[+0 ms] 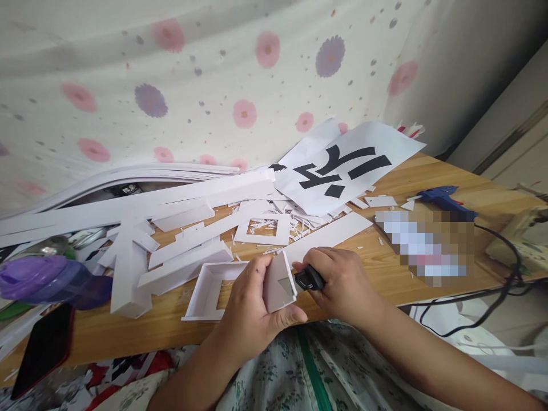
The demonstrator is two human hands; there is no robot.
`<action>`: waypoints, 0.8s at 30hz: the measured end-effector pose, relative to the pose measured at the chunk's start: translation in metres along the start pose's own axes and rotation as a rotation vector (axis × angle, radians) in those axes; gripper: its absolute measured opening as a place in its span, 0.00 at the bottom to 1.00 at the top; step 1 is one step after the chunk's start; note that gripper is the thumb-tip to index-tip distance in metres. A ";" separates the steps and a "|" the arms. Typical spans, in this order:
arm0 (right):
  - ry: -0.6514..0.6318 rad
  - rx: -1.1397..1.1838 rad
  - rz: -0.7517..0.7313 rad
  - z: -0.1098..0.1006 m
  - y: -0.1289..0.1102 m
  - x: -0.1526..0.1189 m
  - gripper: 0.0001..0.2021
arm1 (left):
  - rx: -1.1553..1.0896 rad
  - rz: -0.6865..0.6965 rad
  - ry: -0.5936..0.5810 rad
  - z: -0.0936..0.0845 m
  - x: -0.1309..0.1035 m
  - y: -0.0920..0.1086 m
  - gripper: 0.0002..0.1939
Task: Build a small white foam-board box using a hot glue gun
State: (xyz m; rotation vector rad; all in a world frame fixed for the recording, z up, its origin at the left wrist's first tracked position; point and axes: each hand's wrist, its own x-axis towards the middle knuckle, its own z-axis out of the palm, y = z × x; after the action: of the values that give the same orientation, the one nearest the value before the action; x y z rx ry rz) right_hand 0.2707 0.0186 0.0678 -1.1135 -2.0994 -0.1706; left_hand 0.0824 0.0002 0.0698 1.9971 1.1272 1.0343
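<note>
My left hand (252, 308) is closed round a small white board piece (278, 282), tilted up near the table's front edge. From the right, my right hand (338, 279) grips a black-handled cutter (309, 278), its blade side against the white piece's edge. Just left of my left hand lies a white open box frame (199, 294) with a rectangular opening. A long white strip (329, 231) runs behind my hands. Beyond it, a flat white frame (279, 229) rests on thin offcuts.
White channel-shaped pieces (132, 274), a purple bottle (51, 279) and a dark phone (45, 348) are on the left. A printed sheet (351, 165) lies at the back. A blue glue gun (445, 200), a blurred patch and black cables are right.
</note>
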 end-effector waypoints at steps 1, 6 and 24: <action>0.005 -0.002 0.004 0.000 0.000 0.000 0.12 | -0.017 0.000 -0.012 0.000 0.000 0.000 0.33; 0.014 -0.002 0.016 0.004 0.002 0.003 0.13 | 0.063 0.011 0.016 0.001 -0.003 0.002 0.34; -0.488 -0.209 0.406 0.036 0.044 0.060 0.12 | 0.024 -0.175 -0.015 0.000 0.000 -0.005 0.45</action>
State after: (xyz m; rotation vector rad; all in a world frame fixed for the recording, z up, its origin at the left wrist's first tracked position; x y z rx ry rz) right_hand 0.2629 0.1010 0.0726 -1.8299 -2.2420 0.0907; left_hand 0.0804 0.0029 0.0657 1.8830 1.2857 0.9180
